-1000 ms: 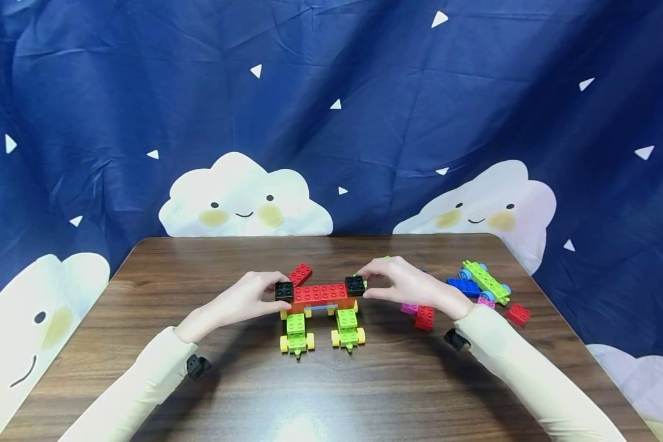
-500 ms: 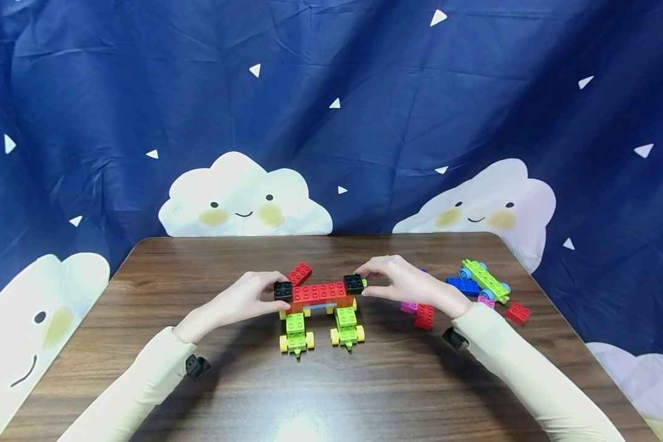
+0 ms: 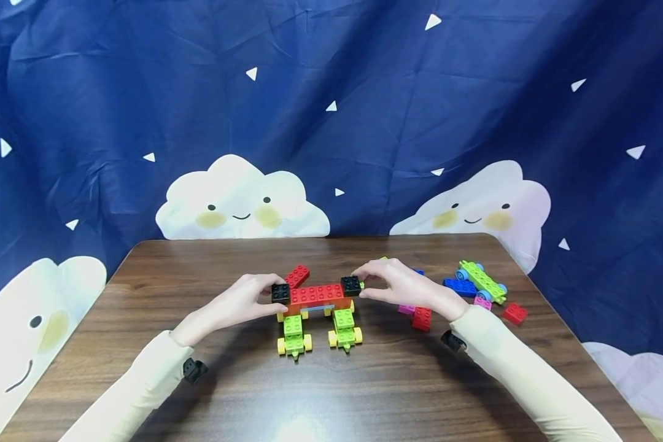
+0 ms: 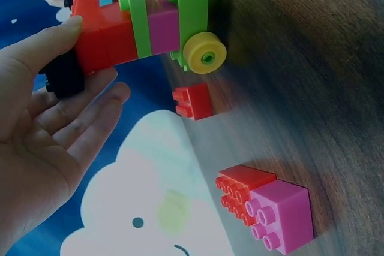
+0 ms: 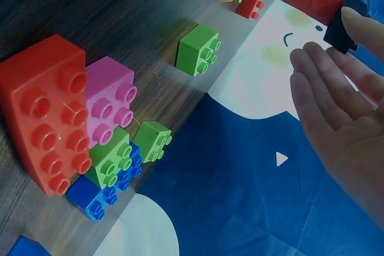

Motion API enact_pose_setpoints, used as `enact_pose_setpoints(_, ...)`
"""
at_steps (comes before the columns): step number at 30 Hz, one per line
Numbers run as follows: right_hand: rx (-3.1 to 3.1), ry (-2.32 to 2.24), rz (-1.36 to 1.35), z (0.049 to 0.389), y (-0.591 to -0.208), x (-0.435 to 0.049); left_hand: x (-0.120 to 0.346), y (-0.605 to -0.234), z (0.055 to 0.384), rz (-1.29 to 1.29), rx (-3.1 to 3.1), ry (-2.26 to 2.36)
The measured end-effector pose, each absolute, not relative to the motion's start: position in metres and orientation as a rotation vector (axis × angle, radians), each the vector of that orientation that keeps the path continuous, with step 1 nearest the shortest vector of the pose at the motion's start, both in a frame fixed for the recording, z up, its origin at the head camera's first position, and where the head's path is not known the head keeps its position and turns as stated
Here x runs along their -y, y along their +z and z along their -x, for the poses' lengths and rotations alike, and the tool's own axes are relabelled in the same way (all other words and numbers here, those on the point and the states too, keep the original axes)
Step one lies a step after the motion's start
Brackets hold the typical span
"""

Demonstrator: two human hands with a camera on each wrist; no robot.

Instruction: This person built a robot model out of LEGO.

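Note:
A toy brick build stands on the table in the head view. Two lime-green wheeled bases (image 3: 293,334) with yellow wheels (image 4: 204,53) carry purple bricks (image 4: 163,25) and a row of red bricks (image 3: 317,296) across the top. A black brick sits at each end of that row. My left hand (image 3: 243,301) pinches the left black brick (image 3: 280,293) between thumb and fingers. At the other end, my right hand (image 3: 398,283) pinches the right black brick (image 3: 350,285) likewise. The outer fingers (image 5: 318,88) of the right hand lie apart from the build.
Behind the build lies a loose red brick (image 3: 297,276). To the right are a green car base (image 3: 482,281) with blue wheels, a blue brick (image 3: 460,287) and red bricks (image 3: 515,314). Pink (image 5: 111,97) and green bricks (image 5: 198,50) lie beyond the right hand.

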State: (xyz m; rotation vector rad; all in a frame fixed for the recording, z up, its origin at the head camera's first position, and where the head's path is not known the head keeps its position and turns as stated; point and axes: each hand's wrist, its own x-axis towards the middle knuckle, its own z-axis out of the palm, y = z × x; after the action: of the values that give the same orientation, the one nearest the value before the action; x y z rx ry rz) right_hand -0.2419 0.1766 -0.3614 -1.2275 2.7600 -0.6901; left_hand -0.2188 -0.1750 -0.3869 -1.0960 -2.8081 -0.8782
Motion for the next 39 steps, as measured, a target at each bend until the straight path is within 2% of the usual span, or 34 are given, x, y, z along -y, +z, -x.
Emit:
enact_pose_setpoints(20, -2.751, -0.71, 1.198, 0.247, -0.375, -0.198, 0.172, -0.387, 0.218, 1.107, 2.809, -0.895)
enact_pose_setpoints(31, -2.773, -0.347, 1.215, 0.255, -0.414, -0.223, 0.173, -0.388, 0.217, 1.084, 2.819, -0.885)
enact_pose_setpoints(39, -2.72, -0.196, 1.343, 0.258, -0.418, -0.22, 0.174, -0.387, 0.216, 1.072, 2.819, -0.908)
